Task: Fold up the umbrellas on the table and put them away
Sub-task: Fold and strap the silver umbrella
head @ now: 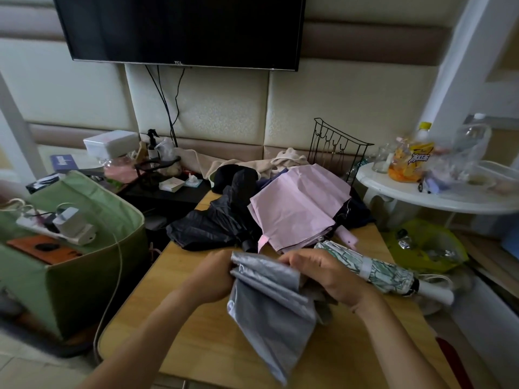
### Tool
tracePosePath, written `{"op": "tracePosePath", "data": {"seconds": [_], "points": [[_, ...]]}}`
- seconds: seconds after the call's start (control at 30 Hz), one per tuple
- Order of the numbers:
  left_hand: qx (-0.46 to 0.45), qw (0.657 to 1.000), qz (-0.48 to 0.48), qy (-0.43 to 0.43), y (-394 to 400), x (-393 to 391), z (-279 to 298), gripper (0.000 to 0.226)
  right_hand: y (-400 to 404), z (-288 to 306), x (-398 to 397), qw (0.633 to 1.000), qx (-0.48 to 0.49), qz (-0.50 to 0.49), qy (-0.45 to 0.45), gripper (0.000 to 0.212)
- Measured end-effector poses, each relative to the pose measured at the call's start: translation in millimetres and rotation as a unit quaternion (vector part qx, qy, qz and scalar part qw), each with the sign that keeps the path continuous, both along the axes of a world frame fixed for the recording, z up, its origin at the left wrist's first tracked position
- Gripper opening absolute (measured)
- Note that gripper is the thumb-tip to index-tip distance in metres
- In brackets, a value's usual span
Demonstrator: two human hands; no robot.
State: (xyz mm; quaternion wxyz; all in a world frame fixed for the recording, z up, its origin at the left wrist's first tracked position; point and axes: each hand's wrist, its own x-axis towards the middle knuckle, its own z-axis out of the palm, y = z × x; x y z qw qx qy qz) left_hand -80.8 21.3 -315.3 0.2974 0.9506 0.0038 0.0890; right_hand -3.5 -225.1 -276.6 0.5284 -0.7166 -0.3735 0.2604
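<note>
A silver-grey umbrella (269,307) hangs over the wooden table (202,341), its loose canopy folds drooping toward me. My left hand (209,279) grips its folds at the left. My right hand (323,273) holds its top from the right, fingers curled over the fabric. Just right of that hand lies a rolled, strapped white umbrella with a green print (376,269). Behind them a pink umbrella (297,206) lies loosely collapsed, and a black umbrella (216,223) lies crumpled to its left.
A green fabric box (84,265) with a power strip and charger stands at the left. A black wire rack (337,147) rises behind the umbrellas. A white round side table (432,200) with bottles is at the right. A TV (179,29) hangs on the wall.
</note>
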Motion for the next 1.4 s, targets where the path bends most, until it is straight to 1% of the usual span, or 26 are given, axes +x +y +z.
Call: {"op": "tracePosePath", "data": {"seconds": [0.07, 0.17, 0.2, 0.27, 0.3, 0.37, 0.4, 0.43, 0.5, 0.53, 0.57, 0.6, 0.63, 0.67, 0.7, 0.73, 0.77, 0.83, 0.9, 0.97, 1.07, 1.13, 1.17, 1.27, 1.33, 1.4], "points": [[-0.020, 1.000, -0.002, 0.008, 0, -4, 4, 0.029, 1, 4, -6, 1.000, 0.000, 0.007, 0.004, 0.068], [0.008, 1.000, -0.008, 0.024, 2, -7, 2, 0.034, 6, 4, -14, 1.000, 0.003, 0.010, -0.012, 0.078], [0.005, 0.999, -0.009, 0.035, 3, -7, 3, 0.032, 7, 5, -16, 1.000, 0.010, 0.008, -0.019, 0.082], [-0.040, 0.997, 0.017, 0.069, 4, -9, 4, 0.019, 7, 3, -17, 0.998, 0.030, -0.012, -0.050, 0.086], [-0.055, 0.995, 0.042, 0.068, 6, -8, 2, 0.021, 7, 1, -17, 0.996, 0.041, -0.024, -0.074, 0.088], [-0.081, 0.992, 0.085, 0.050, 10, -4, -1, 0.036, 10, -2, -18, 0.989, 0.056, -0.050, -0.125, 0.088], [-0.094, 0.990, 0.095, 0.047, 11, -2, -3, 0.043, 13, -5, -18, 0.981, 0.062, -0.079, -0.168, 0.085], [-0.102, 0.989, 0.099, 0.043, 13, 1, -8, 0.047, 16, -9, -17, 0.964, 0.073, -0.123, -0.224, 0.077], [-0.113, 0.987, 0.110, 0.034, 12, 6, -11, 0.054, 21, -17, -13, 0.909, 0.125, -0.216, -0.333, 0.048], [-0.113, 0.986, 0.119, 0.028, 10, 8, -11, 0.058, 23, -19, -13, 0.884, 0.159, -0.249, -0.363, 0.034], [-0.108, 0.986, 0.129, 0.023, 8, 11, -11, 0.061, 25, -20, -13, 0.864, 0.185, -0.270, -0.382, 0.027], [-0.102, 0.985, 0.136, 0.017, 6, 13, -12, 0.064, 26, -20, -14, 0.851, 0.197, -0.281, -0.397, 0.031], [-0.099, 0.985, 0.142, 0.013, 5, 16, -13, 0.067, 27, -22, -15, 0.846, 0.192, -0.280, -0.411, 0.038], [-0.095, 0.984, 0.148, 0.011, 4, 20, -15, 0.070, 28, -25, -16, 0.849, 0.176, -0.267, -0.420, 0.043], [-0.089, 0.984, 0.154, 0.008, 4, 22, -16, 0.073, 28, -29, -15, 0.860, 0.151, -0.242, -0.422, 0.047], [-0.078, 0.985, 0.156, 0.003, 3, 25, -17, 0.073, 29, -35, -13, 0.875, 0.112, -0.216, -0.418, 0.045], [-0.065, 0.986, 0.155, 0.001, 2, 26, -18, 0.072, 29, -42, -11, 0.887, 0.061, -0.198, -0.413, 0.038], [-0.039, 0.989, 0.145, 0.002, 3, 30, -20, 0.066, 29, -54, -6, 0.890, -0.042, -0.196, -0.410, 0.021], [-0.025, 0.991, 0.134, 0.003, 8, 34, -25, 0.062, 29, -62, -1, 0.889, -0.107, -0.207, -0.393, 0.033], [-0.004, 0.990, 0.143, -0.011, 11, 35, -28, 0.065, 30, -67, 5, 0.884, -0.153, -0.202, -0.393, 0.044], [0.021, 0.981, 0.178, -0.068, 13, 36, -30, 0.061, 38, -76, 12, 0.858, -0.214, -0.184, -0.429, 0.053], [-0.005, 0.975, 0.192, -0.112, 13, 36, -30, 0.059, 45, -84, 14, 0.839, -0.240, -0.198, -0.447, 0.057], [-0.020, 0.972, 0.195, -0.131, 12, 35, -30, 0.062, 49, -89, 15, 0.832, -0.243, -0.213, -0.450, 0.058], [-0.025, 0.962, 0.208, -0.173, 8, 33, -29, 0.067, 57, -95, 22, 0.813, -0.231, -0.263, -0.465, 0.058], [-0.010, 0.960, 0.210, -0.185, 5, 31, -28, 0.059, 60, -95, 26, 0.797, -0.219, -0.293, -0.481, 0.060], [0.020, 0.963, 0.200, -0.179, 1, 29, -26, 0.048, 61, -95, 29, 0.789, -0.215, -0.306, -0.488, 0.065]]}}
